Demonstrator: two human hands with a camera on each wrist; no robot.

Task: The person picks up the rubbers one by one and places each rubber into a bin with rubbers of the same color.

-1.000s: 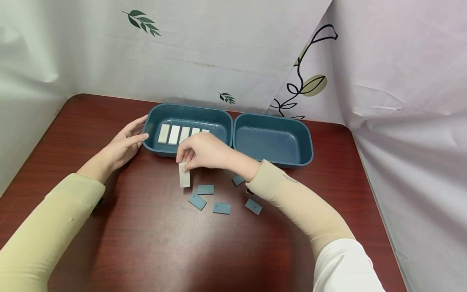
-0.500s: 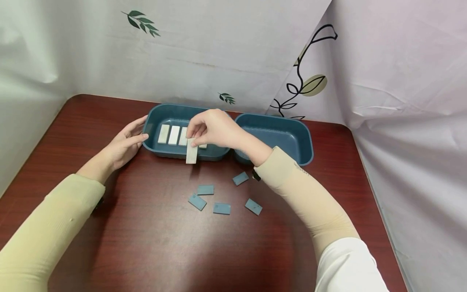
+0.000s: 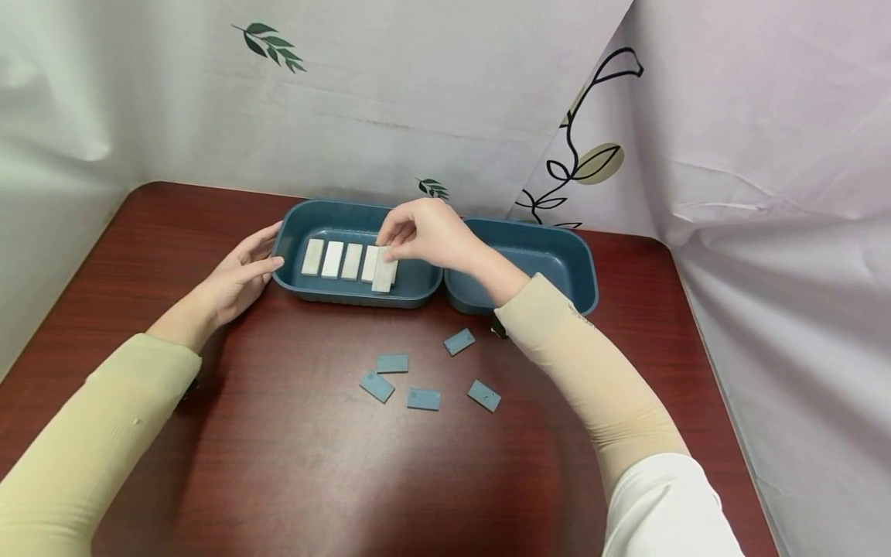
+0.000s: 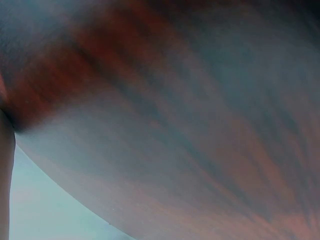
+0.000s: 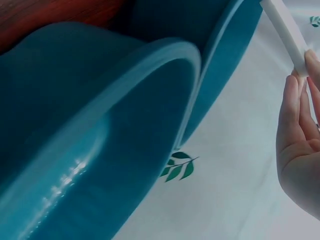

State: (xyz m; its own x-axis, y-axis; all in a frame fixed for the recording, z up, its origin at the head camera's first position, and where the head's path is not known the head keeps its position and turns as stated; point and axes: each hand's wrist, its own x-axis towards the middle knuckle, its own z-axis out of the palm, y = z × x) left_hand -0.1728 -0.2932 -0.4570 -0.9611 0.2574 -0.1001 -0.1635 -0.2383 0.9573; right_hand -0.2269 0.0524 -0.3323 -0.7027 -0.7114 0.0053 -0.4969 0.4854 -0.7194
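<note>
1. Off-white rectangular block [image 3: 381, 275] pinched between the right hand's [image 3: 428, 228] thumb and fingers, over the right half of the left blue oblong tray [image 3: 341, 296]; in the head view, overlapping the end of a row of similar off-white blocks [image 3: 332, 259]. Contact with those below: cannot tell.
2. Left hand [image 3: 240, 275] at the same tray's left end, fingers loosely extended along the outside, thumb at the rim; apparently a steadying touch.
3. For a neat placement, probably best to shift the held block towards the tray floor right of the row, turn it parallel to the others, lower it gently and release only once flat.
4. Avoid nudging the partly hidden block [image 3: 394, 272] at the row's end; likeliest obstacle, and easily skewed.
5. Just beside, a second blue oblong tray [image 3: 529, 238], crossed over by the right forearm [image 3: 497, 275]; mind its rim when withdrawing.
6. Nearer the body, on the dark red wood-grain surface [image 3: 299, 464], five scattered blue-grey rectangular tiles [image 3: 422, 399]; apart from the tray, so hardly in the way.
</note>
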